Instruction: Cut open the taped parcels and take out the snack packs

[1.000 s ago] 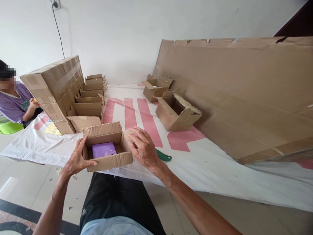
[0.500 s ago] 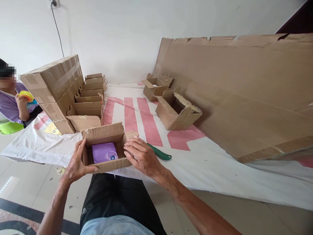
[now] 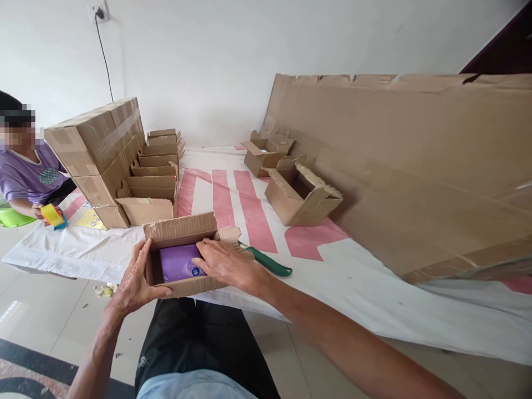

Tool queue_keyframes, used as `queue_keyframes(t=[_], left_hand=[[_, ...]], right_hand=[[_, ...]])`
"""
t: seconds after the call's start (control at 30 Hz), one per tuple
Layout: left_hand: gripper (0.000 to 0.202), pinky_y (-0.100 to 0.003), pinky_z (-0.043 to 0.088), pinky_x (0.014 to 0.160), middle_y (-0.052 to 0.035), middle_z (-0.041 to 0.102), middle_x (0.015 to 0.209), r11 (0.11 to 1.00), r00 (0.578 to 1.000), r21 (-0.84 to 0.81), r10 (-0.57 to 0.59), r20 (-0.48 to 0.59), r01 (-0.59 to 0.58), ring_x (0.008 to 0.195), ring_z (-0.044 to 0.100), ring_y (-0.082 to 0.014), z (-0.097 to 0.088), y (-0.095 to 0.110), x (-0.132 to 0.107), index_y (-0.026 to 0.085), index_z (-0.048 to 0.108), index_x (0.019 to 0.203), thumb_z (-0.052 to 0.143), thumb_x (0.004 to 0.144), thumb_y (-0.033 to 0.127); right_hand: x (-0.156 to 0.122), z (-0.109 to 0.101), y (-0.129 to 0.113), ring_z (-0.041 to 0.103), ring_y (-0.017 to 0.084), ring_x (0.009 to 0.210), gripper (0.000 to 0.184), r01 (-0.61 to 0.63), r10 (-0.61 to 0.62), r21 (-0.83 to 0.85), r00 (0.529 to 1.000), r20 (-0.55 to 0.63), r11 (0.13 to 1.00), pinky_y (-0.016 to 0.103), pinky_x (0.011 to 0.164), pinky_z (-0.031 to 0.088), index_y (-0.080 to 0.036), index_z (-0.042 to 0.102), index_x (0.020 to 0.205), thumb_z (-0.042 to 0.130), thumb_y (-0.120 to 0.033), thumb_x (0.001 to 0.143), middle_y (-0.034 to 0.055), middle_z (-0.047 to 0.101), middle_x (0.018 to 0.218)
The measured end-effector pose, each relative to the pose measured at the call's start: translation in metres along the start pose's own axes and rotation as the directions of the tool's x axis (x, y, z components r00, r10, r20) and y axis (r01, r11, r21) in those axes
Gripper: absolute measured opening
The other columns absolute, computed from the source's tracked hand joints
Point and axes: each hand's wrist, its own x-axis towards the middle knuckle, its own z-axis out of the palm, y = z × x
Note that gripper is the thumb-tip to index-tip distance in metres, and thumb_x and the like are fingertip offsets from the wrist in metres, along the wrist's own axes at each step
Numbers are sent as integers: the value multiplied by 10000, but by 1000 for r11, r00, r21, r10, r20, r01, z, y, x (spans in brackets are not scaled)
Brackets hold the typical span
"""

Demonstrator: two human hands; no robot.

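A small open cardboard box (image 3: 183,288) sits at the front edge of the cloth-covered table, its flaps raised. My left hand (image 3: 137,282) grips its left end, with the thumb along the near wall. Inside lies a purple packet (image 3: 178,261) with a round blue emblem. My right hand (image 3: 226,263) reaches into the right side of the box, thumb on top of the packet and fingers closed at its right end; some fingertips are hidden. Just right of the box, partly covered by my right hand, lies a tool with a green handle (image 3: 272,262).
Taped cartons (image 3: 100,133) stand stacked on the left, beside a row of open boxes (image 3: 145,208). Two more open boxes (image 3: 301,194) stand near a large leaning cardboard sheet (image 3: 394,166). At the far left a seated person (image 3: 31,172) holds a yellow and blue object (image 3: 53,215).
My right hand has moved from the box's right flap inward onto the purple packet. My left hand keeps its hold. The person at left has lowered the yellow object to the table edge.
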Motion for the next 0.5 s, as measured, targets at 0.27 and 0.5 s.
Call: queue_keyframes(t=[0.27,0.5], left_hand=[[1338,-675,352,1283,-174,286,1710,999,998,-18,-45,43,46,1600,320,-478,5,3,1,332,188,1735,974,676,565],[1363,-674,384,1265,-178,287,1695,999,998,-17,-47,42,48,1586,339,-480,11,4,1,328,172,1735,993,655,452]], right_hand=[[30,18,17,775,353,970,254,-175,151,99,965,216,980,414,862,552,-258,674,765,762,-446,911,125,786,860],[34,32,25,759,318,1013,295,-321,272,216,935,226,922,359,790,557,-236,665,902,741,-521,904,126,802,1035]])
